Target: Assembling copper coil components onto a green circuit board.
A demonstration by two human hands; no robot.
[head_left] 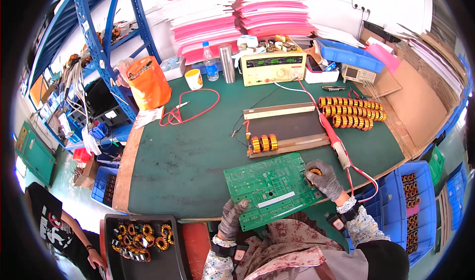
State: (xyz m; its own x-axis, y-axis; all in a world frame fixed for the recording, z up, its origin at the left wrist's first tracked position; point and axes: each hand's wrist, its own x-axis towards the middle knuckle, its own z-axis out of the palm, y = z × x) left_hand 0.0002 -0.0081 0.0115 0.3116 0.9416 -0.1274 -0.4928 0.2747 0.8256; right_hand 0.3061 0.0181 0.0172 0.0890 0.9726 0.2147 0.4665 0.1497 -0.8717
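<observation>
Board (269, 188), green w/ bare circuit side up, lies at 6 o'clock on the dark green surface (188, 156), overhanging its near edge. Left hand (231, 218), gloved, grips the board's near-left corner, fingers curled over the edge. Right hand (322, 179), gloved, sits at the board's right edge, fingers pinching a small coil (315, 171). Three coils (263, 143) stand on a wooden rack (287, 126) at 12 o'clock from the board. Red probe (335, 142) lies just beside the rack, approx 1 o'clock. Rows of coils (351, 112) at 2 o'clock. Black tray (166, 265) of coils at 8 o'clock, below the surface.
</observation>
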